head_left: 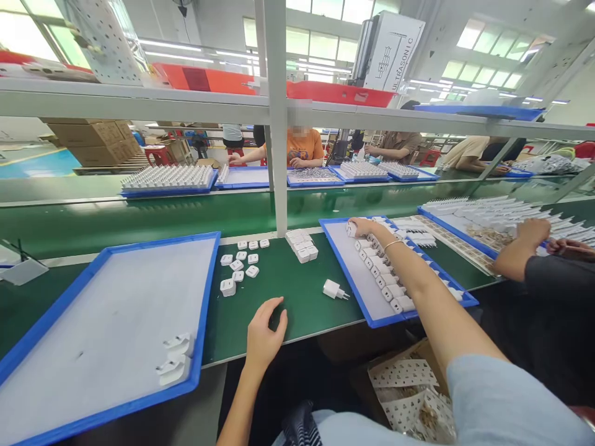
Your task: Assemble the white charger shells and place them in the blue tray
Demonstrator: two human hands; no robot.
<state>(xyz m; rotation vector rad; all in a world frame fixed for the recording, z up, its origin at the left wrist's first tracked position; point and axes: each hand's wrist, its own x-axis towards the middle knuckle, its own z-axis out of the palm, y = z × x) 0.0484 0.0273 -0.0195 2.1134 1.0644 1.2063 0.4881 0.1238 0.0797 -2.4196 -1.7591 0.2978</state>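
Observation:
My left hand (266, 334) hovers over the green work surface near its front edge, thumb and fingers apart, holding nothing. At the far left corner of the blue-rimmed tray (346, 272), my right hand (365, 227) has its fingers closed around a white plug charger (351, 230). Rows of similar white chargers (382, 280) fill much of that tray. Between my hands, a single white two-pin charger (333, 289) lies on its side. Beyond my left hand sit several small white square caps (237, 265), and a block of white pieces (302, 246) stands close together.
A large blue-rimmed tray (116, 310) on the left bears a few white charger pieces (175, 359). A metal post (277, 155) and shelf rise ahead. At right, a co-worker's arm (523, 248) reaches over another tray (474, 235). An open carton (409, 390) stands below the table.

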